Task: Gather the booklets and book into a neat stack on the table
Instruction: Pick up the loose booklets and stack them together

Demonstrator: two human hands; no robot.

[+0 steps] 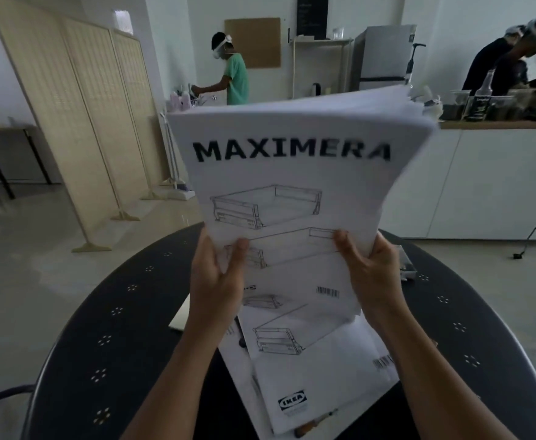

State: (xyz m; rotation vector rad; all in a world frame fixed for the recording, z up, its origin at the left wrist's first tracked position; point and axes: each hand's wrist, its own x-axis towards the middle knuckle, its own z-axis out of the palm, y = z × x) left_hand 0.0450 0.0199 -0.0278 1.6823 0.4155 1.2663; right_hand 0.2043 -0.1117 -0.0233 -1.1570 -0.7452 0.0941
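2 hands (215, 277) raise booklets (292, 173), table (108, 338)

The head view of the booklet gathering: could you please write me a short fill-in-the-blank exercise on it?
1. The bundle of booklets is held upright by ____ hands.
2. The big word on its front cover reads ____.
3. More booklets lie on the dark, round ____.
4. The logo printed on the nearest lying booklet reads ____.

Missing words: both; MAXIMERA; table; IKEA
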